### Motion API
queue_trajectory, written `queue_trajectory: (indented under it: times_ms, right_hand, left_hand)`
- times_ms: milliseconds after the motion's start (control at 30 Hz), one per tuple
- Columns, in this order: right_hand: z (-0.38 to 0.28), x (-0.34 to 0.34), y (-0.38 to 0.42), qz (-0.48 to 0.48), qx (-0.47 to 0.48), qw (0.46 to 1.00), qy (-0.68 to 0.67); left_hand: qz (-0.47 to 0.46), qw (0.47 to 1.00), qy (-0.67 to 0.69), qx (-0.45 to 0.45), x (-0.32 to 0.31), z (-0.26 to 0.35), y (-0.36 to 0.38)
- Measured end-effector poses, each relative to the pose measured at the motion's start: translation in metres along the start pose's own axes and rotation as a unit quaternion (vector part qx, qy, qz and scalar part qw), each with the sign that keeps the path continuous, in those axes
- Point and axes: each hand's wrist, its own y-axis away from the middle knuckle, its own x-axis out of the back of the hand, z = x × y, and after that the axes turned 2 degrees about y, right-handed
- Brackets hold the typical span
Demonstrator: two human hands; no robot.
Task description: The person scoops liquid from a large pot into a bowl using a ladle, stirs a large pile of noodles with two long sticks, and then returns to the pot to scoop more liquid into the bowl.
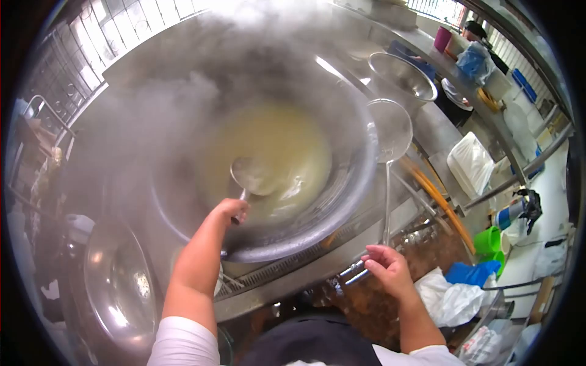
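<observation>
Gripping the ladle [253, 177], the left hand [232, 210] stirs the wok [342, 201].

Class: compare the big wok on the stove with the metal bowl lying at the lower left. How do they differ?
The wok holds pale steaming liquid; the metal bowl looks empty. The wok is far wider than the bowl. The left hand holds a ladle in the wok; nothing touches the bowl. Both are round and metallic.
</observation>
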Motion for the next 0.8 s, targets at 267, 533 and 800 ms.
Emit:
queue_trajectory:
  times_ms: [267, 533, 800]
  right_hand:
    - [-0.014, -0.016, 0.0, -0.016, 0.006, 1.0, 0.025]
    - [-0.04, -0.074, 0.019, -0.054, 0.03, 0.995, 0.081]
    - [-0.041, -0.119, 0.041, -0.103, 0.045, 0.988, 0.103]
  left_hand:
    - [-0.141, 0.899, 0.398, -0.115, 0.006, -0.022, 0.106]
    - [-0.104, 0.885, 0.4, -0.216, 0.069, -0.076, 0.232]
    - [0.058, 0.927, 0.328, -0.173, 0.126, -0.193, 0.336]
